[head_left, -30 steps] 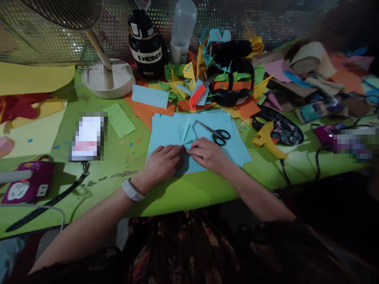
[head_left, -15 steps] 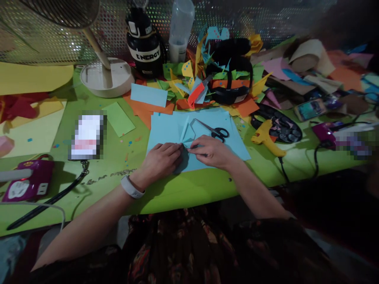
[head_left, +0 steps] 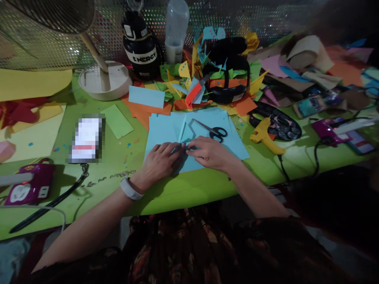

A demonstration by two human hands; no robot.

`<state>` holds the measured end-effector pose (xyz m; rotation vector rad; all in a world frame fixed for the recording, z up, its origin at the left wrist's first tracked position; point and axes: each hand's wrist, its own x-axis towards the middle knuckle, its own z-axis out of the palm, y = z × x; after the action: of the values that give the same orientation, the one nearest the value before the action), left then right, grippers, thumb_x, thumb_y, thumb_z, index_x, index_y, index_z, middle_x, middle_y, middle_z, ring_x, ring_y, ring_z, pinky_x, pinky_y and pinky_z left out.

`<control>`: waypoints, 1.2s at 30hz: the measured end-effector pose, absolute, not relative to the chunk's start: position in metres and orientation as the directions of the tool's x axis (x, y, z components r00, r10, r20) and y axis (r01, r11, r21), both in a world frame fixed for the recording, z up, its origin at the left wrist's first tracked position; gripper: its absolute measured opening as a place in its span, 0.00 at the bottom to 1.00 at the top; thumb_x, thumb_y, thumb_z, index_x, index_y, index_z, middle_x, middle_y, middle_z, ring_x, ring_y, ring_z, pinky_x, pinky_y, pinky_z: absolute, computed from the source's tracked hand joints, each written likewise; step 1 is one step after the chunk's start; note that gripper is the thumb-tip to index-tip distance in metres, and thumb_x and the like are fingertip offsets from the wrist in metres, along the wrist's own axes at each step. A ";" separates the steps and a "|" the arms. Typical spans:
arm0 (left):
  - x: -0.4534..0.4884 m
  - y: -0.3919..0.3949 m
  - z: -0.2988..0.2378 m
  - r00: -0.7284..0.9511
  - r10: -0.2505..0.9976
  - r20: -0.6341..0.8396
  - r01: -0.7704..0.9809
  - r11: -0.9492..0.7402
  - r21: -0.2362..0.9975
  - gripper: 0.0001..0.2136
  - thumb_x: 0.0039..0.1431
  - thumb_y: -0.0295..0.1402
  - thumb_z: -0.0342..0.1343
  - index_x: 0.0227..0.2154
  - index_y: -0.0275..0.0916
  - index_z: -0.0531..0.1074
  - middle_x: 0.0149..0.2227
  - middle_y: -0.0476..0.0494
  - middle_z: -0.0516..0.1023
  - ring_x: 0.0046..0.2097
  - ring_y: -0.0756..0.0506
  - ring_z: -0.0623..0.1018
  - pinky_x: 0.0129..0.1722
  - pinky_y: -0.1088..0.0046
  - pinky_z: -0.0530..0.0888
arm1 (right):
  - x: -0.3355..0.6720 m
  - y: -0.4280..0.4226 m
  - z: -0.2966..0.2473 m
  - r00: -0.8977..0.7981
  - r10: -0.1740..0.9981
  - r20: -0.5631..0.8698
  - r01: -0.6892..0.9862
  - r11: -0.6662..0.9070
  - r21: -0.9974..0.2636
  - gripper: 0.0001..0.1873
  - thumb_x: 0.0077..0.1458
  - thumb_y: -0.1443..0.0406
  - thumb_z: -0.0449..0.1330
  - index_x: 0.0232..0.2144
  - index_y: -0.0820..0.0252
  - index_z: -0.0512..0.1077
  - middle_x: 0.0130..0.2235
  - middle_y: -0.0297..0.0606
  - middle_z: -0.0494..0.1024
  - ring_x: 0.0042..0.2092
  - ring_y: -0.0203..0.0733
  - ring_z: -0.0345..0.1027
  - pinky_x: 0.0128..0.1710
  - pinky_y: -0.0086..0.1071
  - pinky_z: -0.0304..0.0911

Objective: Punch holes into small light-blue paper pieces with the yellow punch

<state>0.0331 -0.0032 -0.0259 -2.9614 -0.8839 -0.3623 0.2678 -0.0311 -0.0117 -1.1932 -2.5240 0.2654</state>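
Observation:
Both my hands meet over light blue paper sheets (head_left: 233,148) on the green table. Between them stands a small folded piece of blue paper (head_left: 182,132), partly hidden by my fingers. My left hand (head_left: 162,158), with a pale band at the wrist, has its fingers closed on the near end of the fold. From the other side my right hand (head_left: 209,153) pinches the same piece, thumb and fingertips close together. Black-handled scissors (head_left: 218,133) lie on the sheets just beyond my right hand, blades pointing to the far left.
Paper scraps, an orange cutter (head_left: 194,96) and a black headset-like object (head_left: 229,85) crowd the back. A yellow glue gun (head_left: 266,136) lies to the right. A phone (head_left: 87,138), a fan base (head_left: 105,81) and a black bottle (head_left: 140,51) are on the left.
My fingertips have drawn slightly closer over the folded blue paper, and its near part is more covered. The whole view has shifted a little; the scissors stay in place on the sheets.

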 end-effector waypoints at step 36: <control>0.041 -0.002 -0.017 0.806 0.560 0.191 0.562 -0.826 0.046 0.18 0.66 0.40 0.48 0.56 0.42 0.70 0.54 0.36 0.73 0.52 0.36 0.71 0.43 0.58 0.69 | 0.250 -0.005 0.012 -0.188 0.620 -0.762 0.402 -0.659 -0.635 0.15 0.54 0.65 0.57 0.18 0.64 0.73 0.21 0.44 0.77 0.19 0.33 0.67 0.14 0.23 0.54</control>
<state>0.0411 -0.0022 -0.0171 -2.9733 -0.9234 -0.3087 0.2501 -0.0047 0.0119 -1.8868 -1.2073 1.9592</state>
